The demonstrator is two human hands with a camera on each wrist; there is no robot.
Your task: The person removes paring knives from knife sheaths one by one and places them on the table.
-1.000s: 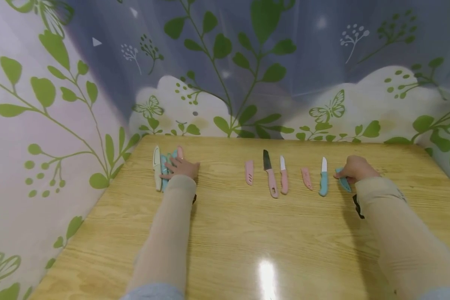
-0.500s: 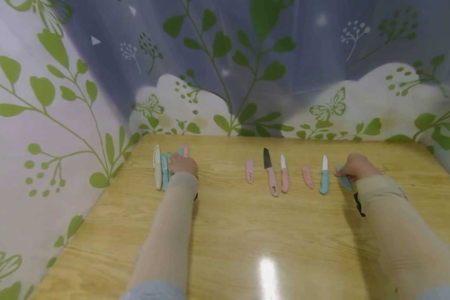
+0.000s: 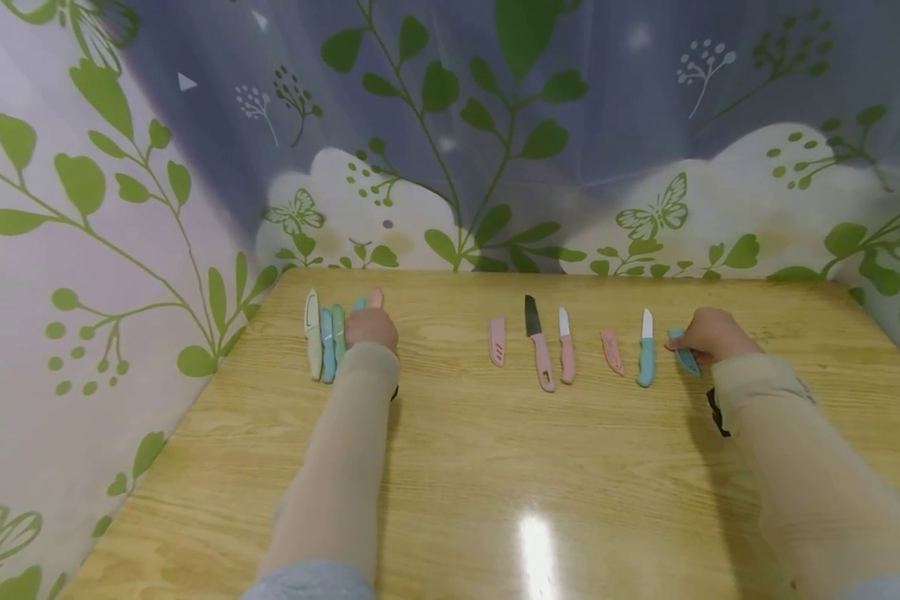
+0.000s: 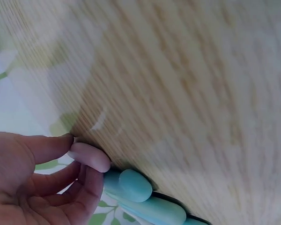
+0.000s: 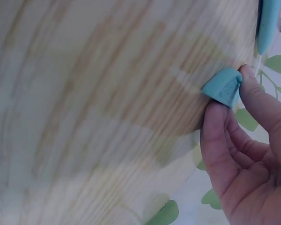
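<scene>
In the head view my left hand (image 3: 372, 330) is over the right end of a row of knives at the table's left. The left wrist view has its thumb and fingers around the rounded end of a pink knife (image 4: 90, 157), whose far end (image 3: 376, 297) shows beyond the hand. Close beside it lie a green knife (image 3: 338, 329), a blue knife (image 3: 327, 346) and a cream knife in its sheath (image 3: 312, 333). My right hand (image 3: 714, 335) pinches a small blue knife sheath (image 5: 224, 86) between thumb and fingers, low at the tabletop.
Between the hands lie a pink sheath (image 3: 497, 342), a black-bladed pink knife (image 3: 543, 358), a white-bladed pink knife (image 3: 567, 354), a smaller pink sheath (image 3: 611, 352) and a white-bladed blue knife (image 3: 647, 358). A leaf-patterned curtain (image 3: 510, 192) borders the wooden table (image 3: 465, 467).
My left hand was spread over the row of knives; it has moved slightly right and its fingers have closed on the pink knife. The right hand keeps its place on the blue sheath.
</scene>
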